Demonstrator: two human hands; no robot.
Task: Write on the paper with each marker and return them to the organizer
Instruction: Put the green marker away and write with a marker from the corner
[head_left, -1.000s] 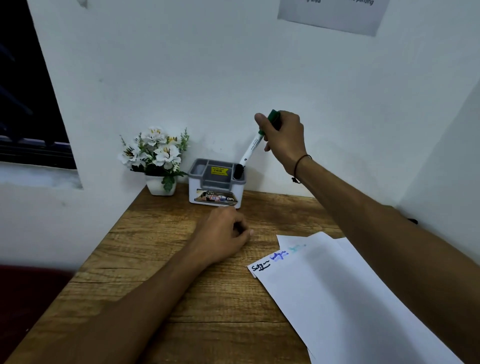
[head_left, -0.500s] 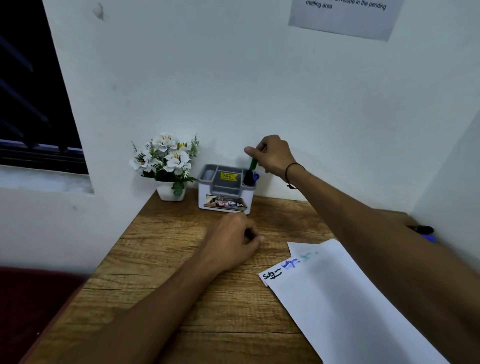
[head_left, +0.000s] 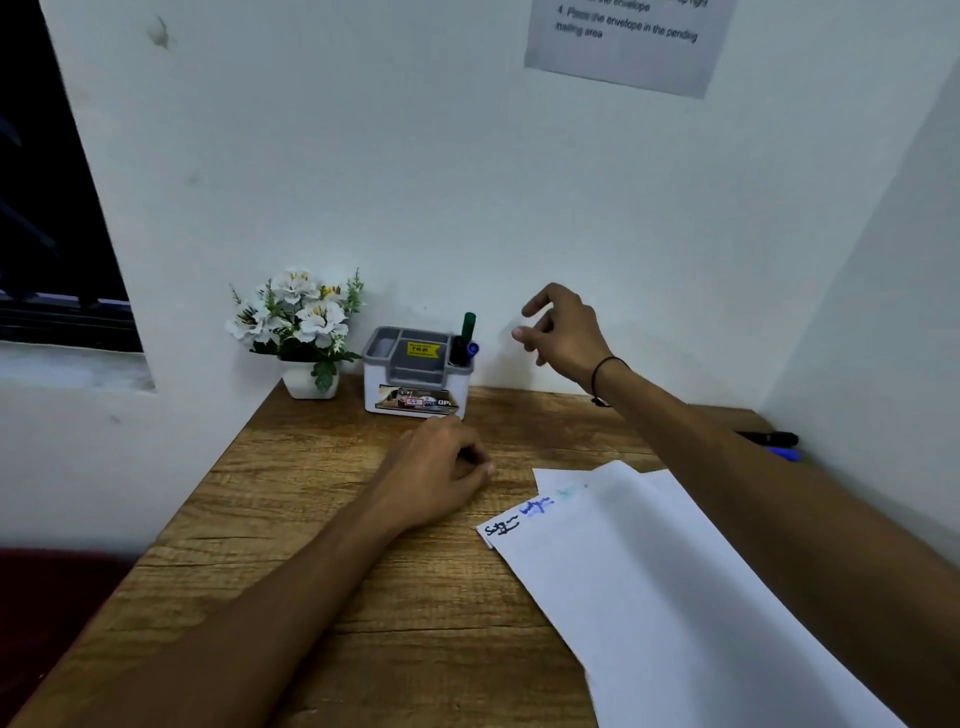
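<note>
Our right hand (head_left: 563, 327) is up in the air with the arm stretched forward, fingers (head_left: 535, 304) loosely spread and curled a bit, nothing in it. There's a thin dark band around that wrist. Our left hand (head_left: 441, 470) is resting low, palm down, with fingers curled under into a loose fist, forearm angled in from the lower left.

Organizer (head_left: 415, 382) at counter (head_left: 311, 519) rear against wall, markers (head_left: 464, 340) in its right compartment; flower pot (head_left: 310, 382) left; paper (head_left: 649, 597) front right.
</note>
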